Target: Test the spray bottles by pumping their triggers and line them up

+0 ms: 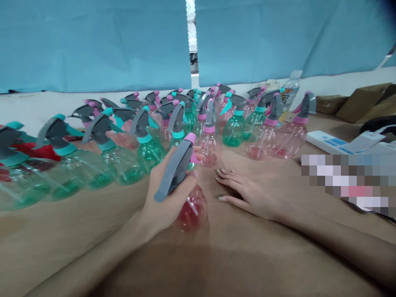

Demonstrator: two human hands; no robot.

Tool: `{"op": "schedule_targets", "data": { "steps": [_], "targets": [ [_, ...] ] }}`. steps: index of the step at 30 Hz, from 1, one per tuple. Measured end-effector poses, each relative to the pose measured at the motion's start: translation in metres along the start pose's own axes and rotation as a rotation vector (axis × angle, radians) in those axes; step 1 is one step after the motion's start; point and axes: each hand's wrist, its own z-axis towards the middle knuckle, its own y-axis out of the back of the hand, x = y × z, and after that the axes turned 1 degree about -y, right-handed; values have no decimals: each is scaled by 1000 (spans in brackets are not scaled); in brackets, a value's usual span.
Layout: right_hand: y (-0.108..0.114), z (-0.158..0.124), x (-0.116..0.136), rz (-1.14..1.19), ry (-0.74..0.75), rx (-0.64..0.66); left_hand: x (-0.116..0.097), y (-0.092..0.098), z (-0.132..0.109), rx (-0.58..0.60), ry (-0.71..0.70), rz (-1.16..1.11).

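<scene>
My left hand (165, 194) is wrapped round the neck of a pink spray bottle (192, 210) with a grey trigger head (175, 169) and pink nozzle, standing on the brown table (247, 255) in front of me. My right hand (247, 192) lies flat on the table just right of the bottle, fingers stretched out and together, holding nothing. Its fingertips point toward the bottle without touching it.
Several green and pink spray bottles (148, 144) with grey triggers stand in rows behind my hands, stretching to the left edge. A white box (331, 142) and cardboard boxes (361, 103) sit at the right. A blue curtain (93, 41) hangs behind.
</scene>
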Motion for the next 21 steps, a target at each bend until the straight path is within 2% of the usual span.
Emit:
{"op": "schedule_targets", "data": {
  "steps": [8, 21],
  "targets": [
    [1, 1, 1, -32, -9, 27, -8, 3, 3, 34, -104, -43],
    [2, 1, 2, -49, -7, 28, -2, 4, 0, 53, -99, -62]
  ]
}}
